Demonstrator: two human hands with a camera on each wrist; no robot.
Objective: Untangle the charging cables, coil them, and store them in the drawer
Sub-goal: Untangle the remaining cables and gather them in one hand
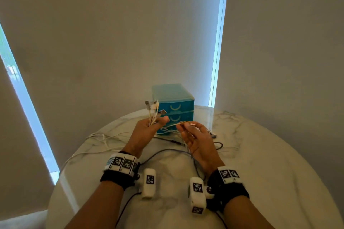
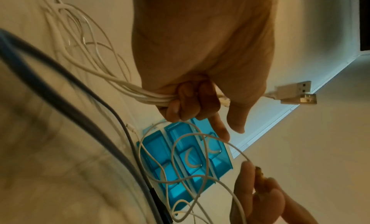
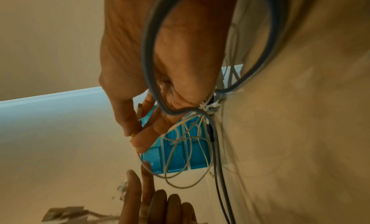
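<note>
A home room, by its round marble table, roller blinds and small plastic drawer unit.

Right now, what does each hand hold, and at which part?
The left hand grips a bundle of white cables just below their USB plugs. The right hand pinches one thin white cable at its connector end.

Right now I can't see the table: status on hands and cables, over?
Left hand grips white cable bundle. Right hand pinches one connector. Drawers shut. Grey cable loose on table.
</note>
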